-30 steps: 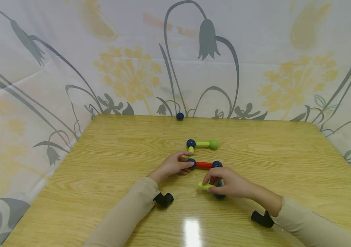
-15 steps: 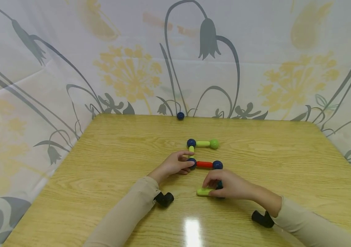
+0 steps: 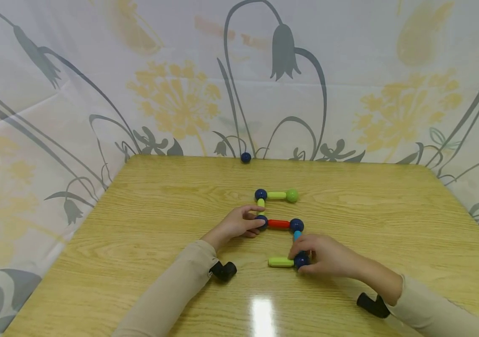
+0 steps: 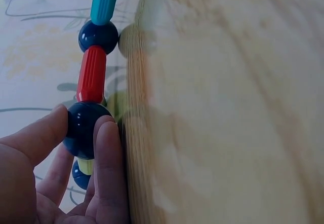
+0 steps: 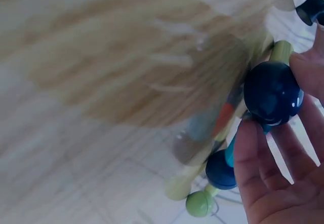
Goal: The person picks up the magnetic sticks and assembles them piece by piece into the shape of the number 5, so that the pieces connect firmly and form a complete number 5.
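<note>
A chain of balls and rods lies on the table. My left hand [image 3: 236, 223] pinches a dark blue ball [image 4: 87, 130] between thumb and fingers. A red rod [image 3: 279, 224] runs from that ball to another dark blue ball [image 3: 296, 225]. From there a light blue rod [image 3: 297, 235] leads to the near dark blue ball [image 5: 272, 93], which my right hand [image 3: 327, 256] grips. A yellow-green rod [image 3: 280, 262] sticks out leftward from that near ball. Behind my left hand, a yellow-green rod [image 3: 261, 204] joins the held ball to a far blue ball [image 3: 261, 194].
Beyond the hands, another yellow-green rod [image 3: 276, 195] ends in a green ball [image 3: 291, 195]. A lone dark blue ball [image 3: 245, 157] sits at the back edge of the wooden table [image 3: 172, 187]. A flower-patterned cloth [image 3: 349, 93] hangs behind it.
My right hand has lowered the yellow-green rod to the table, released it, and shifted slightly right onto the near blue ball. My left hand keeps its place.
</note>
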`<state>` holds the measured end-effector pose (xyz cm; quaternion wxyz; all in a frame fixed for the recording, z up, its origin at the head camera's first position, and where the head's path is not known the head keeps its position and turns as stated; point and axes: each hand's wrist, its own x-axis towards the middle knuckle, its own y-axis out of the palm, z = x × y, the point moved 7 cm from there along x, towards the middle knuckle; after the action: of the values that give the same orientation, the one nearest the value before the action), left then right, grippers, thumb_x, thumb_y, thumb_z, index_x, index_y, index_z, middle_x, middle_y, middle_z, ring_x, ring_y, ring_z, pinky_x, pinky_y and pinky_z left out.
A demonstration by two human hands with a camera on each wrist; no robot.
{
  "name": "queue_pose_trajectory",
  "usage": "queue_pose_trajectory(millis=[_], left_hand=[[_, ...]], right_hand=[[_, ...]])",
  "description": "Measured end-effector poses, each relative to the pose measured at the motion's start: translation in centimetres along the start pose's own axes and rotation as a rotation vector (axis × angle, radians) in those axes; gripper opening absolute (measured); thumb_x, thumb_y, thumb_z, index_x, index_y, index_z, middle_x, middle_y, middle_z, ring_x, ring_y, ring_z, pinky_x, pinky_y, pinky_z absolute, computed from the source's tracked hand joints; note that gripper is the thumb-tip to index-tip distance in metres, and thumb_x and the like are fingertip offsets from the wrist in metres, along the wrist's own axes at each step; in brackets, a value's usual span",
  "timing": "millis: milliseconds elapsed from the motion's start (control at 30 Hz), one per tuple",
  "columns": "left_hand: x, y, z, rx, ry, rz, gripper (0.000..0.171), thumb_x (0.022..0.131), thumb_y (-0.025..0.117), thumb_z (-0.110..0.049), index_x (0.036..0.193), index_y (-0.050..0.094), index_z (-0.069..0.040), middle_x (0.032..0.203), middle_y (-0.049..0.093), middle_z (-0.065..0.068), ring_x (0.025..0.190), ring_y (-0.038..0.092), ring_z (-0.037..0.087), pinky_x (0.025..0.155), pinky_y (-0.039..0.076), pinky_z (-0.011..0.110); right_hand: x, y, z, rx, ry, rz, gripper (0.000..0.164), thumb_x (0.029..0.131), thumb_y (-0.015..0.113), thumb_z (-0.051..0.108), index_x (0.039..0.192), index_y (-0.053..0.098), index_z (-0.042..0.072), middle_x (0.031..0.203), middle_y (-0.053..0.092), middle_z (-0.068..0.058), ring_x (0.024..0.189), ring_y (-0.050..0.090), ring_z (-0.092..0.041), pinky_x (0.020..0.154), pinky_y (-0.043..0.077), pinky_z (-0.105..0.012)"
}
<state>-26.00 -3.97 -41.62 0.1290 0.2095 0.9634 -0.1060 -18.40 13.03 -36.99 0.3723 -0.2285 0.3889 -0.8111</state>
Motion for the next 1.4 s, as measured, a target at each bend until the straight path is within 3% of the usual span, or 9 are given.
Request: queue_pose_trajectory(millis=[233, 667, 967, 1400], left_hand=[[0.2, 0.0, 0.2, -0.007, 0.014, 0.02, 0.044, 0.091, 0.062, -0.016, 0.133, 0.051, -0.011, 0.117, 0.054, 0.016, 0.078, 0.063, 0.02, 0.071, 0.055, 0.034], [0.3, -0.4, 0.2, -0.015, -0.008, 0.032, 0.045, 0.093, 0.059, -0.02, 0.136, 0.046, -0.013, 0.126, 0.05, 0.016, 0.08, 0.064, 0.021, 0.068, 0.055, 0.033], [0.8, -2.6, -0.6, 0.067, 0.052, -0.076, 0.043, 0.092, 0.061, -0.017, 0.132, 0.05, -0.008, 0.116, 0.053, 0.015, 0.079, 0.063, 0.022, 0.067, 0.055, 0.033], [2.9, -5.4, -1.6, 0.077, 0.099, -0.231, 0.037, 0.092, 0.06, -0.011, 0.127, 0.054, -0.001, 0.111, 0.055, 0.017, 0.09, 0.061, 0.029, 0.075, 0.054, 0.032]], right_hand=[[-0.5, -0.3, 0.1, 0.036, 0.001, -0.009, 0.019, 0.079, 0.076, 0.013, 0.097, 0.07, 0.011, 0.104, 0.063, -0.003, 0.096, 0.059, -0.019, 0.074, 0.052, -0.026], [-0.5, 0.0, -0.5, 0.161, 0.016, 0.016, 0.019, 0.08, 0.074, 0.013, 0.098, 0.068, 0.009, 0.107, 0.061, -0.009, 0.096, 0.059, -0.019, 0.072, 0.053, -0.023], [-0.6, -0.1, -0.5, 0.155, 0.005, 0.019, 0.021, 0.08, 0.074, 0.015, 0.098, 0.068, 0.008, 0.107, 0.06, -0.009, 0.096, 0.058, -0.018, 0.072, 0.053, -0.023], [-0.5, -0.1, -0.3, 0.158, 0.001, 0.024, 0.021, 0.08, 0.074, 0.016, 0.098, 0.068, 0.008, 0.105, 0.061, -0.006, 0.095, 0.057, -0.015, 0.073, 0.053, -0.025]])
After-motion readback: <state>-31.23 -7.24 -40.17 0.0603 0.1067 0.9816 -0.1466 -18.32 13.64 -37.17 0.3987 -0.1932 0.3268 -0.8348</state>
